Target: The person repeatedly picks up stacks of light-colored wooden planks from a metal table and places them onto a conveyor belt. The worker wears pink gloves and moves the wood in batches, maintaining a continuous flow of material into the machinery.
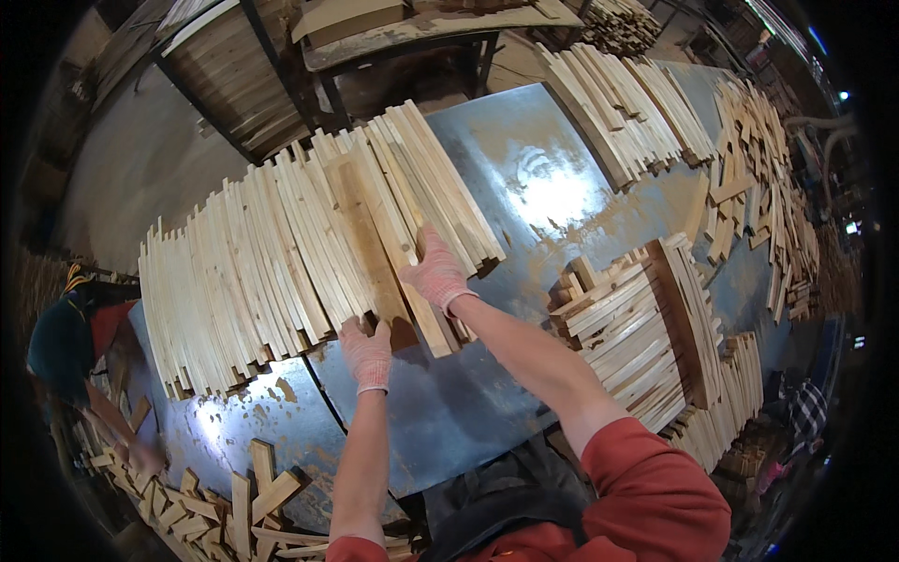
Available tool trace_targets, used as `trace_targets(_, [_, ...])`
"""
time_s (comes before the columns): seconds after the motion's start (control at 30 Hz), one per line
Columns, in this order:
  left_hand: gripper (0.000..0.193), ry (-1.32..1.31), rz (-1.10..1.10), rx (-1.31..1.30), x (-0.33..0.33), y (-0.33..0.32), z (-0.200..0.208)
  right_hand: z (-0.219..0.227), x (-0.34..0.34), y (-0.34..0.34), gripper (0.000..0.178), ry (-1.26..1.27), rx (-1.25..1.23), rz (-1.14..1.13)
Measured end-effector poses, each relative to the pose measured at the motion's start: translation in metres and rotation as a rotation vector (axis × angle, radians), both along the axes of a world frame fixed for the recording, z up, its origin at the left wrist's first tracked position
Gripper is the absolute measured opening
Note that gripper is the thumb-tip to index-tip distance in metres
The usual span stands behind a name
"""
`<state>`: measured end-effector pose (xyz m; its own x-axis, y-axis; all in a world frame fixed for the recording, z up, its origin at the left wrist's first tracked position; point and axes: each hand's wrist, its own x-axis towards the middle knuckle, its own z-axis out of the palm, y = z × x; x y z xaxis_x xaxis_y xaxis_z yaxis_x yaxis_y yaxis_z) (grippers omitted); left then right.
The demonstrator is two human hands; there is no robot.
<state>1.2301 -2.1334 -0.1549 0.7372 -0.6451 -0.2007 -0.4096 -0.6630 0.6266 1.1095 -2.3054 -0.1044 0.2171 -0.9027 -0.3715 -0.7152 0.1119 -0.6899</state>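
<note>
Both of my hands wear pale pink knit gloves over a long row of light wooden strips [272,253] laid side by side on a metal-topped table. My left hand [365,354] is at the strips' near ends, thumb and fingers apart, with nothing seen between them. Farther right, my right hand [438,273] rests on the strips with thumb and fingers spread; its palm side is hidden. Beside it, one thicker strip [428,323] juts toward me past its neighbours. A browner board-like strip [365,234] lies between my hands.
Bluish metal tabletop [478,407] shows scuffs and dust. To the right stands a stacked wood pile [618,318], with another strip row [623,112] beyond. Loose offcuts [749,178] heap at far right; short scraps [243,506] lie near left. Another person [70,342] bends at the left.
</note>
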Motion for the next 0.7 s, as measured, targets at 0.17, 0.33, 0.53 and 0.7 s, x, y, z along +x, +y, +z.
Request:
trace_targets(0.17, [0.073,0.07,0.032,0.026,0.004,0.015,-0.028,0.04,-0.099,0.041,0.109,-0.111,0.087,-0.017])
trace_targets(0.33, [0.086,0.228,-0.022,-0.064,0.017,0.017,-0.07,0.086,-0.244,0.105,0.109,0.01,-0.054,-0.117])
trace_targets(0.53, [0.055,0.567,0.235,-0.363,0.02,0.057,-0.107,0.119,-0.404,0.173,0.091,0.284,-0.2,-0.235])
trace_targets(0.7, [0.035,0.571,0.446,-0.29,0.037,0.093,-0.114,0.071,-0.505,0.189,0.105,0.568,-0.119,-0.263])
